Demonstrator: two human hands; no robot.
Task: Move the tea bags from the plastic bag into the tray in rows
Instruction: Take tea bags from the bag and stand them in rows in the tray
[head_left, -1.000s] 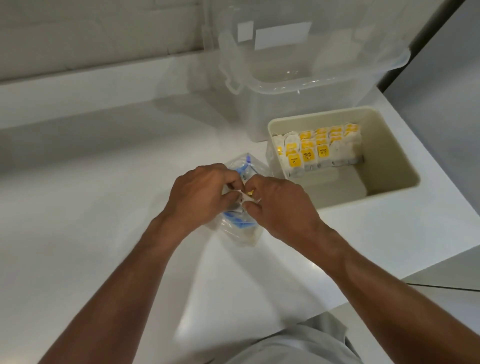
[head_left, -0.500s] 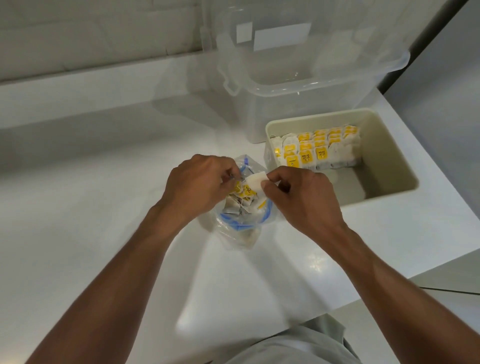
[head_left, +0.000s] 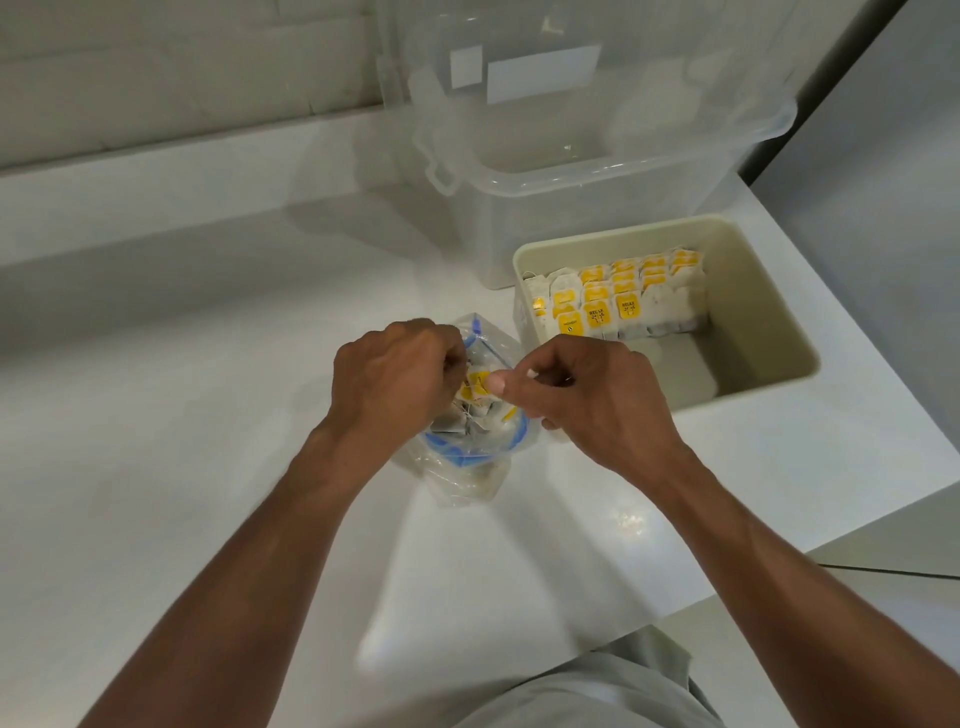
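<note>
Here, a glossy white counter (head_left: 156, 415) (wall (head_left: 156, 62) behind) bears the tray (head_left: 748, 312).

Right: tray (head_left: 623, 234) plain beige, inside and out. In it, tea bags (head_left: 613, 296): white pouches, yellow tags with black print, greyish at the near ends. Centre: plastic bag (head_left: 467, 483) clear, with a blue zip strip (head_left: 457, 458) round its mouth; contents white and yellow. Far right: storage box (head_left: 597, 171) clear, faintly milky, with two plain white labels (head_left: 543, 73). The countertop (head_left: 208, 415) is glossy white, unpatterned. Near edge: shirt (head_left: 597, 691) pale grey.
</note>
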